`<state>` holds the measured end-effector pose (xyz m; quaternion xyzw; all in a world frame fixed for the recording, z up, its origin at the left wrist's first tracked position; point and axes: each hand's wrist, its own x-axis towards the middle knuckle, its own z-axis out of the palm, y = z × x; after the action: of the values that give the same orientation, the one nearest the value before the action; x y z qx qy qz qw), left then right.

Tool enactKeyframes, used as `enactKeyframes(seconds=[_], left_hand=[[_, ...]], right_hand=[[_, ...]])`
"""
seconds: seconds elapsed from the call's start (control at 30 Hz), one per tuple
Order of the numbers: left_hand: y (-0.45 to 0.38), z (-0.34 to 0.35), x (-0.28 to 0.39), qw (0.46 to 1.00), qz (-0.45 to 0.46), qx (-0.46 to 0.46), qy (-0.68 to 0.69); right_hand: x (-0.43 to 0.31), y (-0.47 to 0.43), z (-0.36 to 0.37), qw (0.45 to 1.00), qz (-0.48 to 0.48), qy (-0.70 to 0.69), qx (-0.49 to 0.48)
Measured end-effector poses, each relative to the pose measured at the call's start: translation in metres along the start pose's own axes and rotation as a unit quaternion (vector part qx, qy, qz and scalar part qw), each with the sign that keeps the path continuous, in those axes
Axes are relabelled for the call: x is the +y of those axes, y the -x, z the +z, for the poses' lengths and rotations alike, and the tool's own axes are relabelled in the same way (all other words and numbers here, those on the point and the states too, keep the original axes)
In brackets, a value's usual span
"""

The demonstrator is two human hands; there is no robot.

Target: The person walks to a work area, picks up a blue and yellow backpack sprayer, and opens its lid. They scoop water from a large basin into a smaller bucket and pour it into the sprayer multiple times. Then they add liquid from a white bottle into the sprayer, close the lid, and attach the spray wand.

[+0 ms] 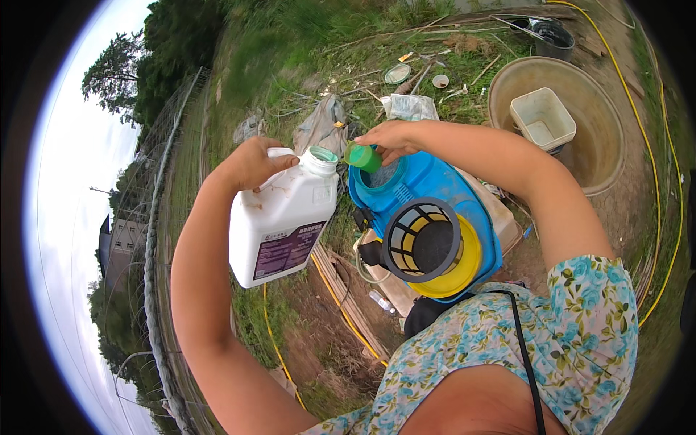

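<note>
My left hand [251,167] grips the handle of a white plastic jug [284,217], which has a purple label with writing and an uncapped mouth. In my right hand [389,140] is a small cup [363,156] with green in it, tilted over the round filling opening [383,177] of a blue tank [429,174], apparently a sprayer's. The jug's mouth is close beside the cup. On the near part of the tank rest a yellow lid [471,255] and a black strainer basket [422,239].
A large round tub [603,125] at the right holds a square white bucket [544,119]. Behind it stands a black bucket [553,41]. Yellow hoses [644,122] cross the ground. Plastic sheeting [323,128] and a white bag [412,106] lie beyond the tank. A plastic bottle [382,300] lies near it.
</note>
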<state>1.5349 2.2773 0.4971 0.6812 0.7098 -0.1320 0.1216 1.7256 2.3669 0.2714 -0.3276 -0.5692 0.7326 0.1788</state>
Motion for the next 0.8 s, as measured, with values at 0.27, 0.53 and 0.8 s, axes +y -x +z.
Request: enactKeyframes(seconds=[0.27, 0.53, 0.8], left_hand=[[0.000, 0.002, 0.006, 1.000, 0.011, -0.019, -0.010], [-0.008, 0.005, 0.023, 0.998, 0.033, -0.031, -0.038], [-0.015, 0.006, 0.027, 0.996, 0.034, -0.055, -0.055]], right_hand=[[-0.001, 0.005, 0.007, 1.000, 0.005, -0.006, -0.022], [0.011, -0.012, 0.001, 0.999, -0.017, -0.011, -0.043], [0.010, -0.006, 0.003, 0.998, -0.021, -0.003, -0.061]])
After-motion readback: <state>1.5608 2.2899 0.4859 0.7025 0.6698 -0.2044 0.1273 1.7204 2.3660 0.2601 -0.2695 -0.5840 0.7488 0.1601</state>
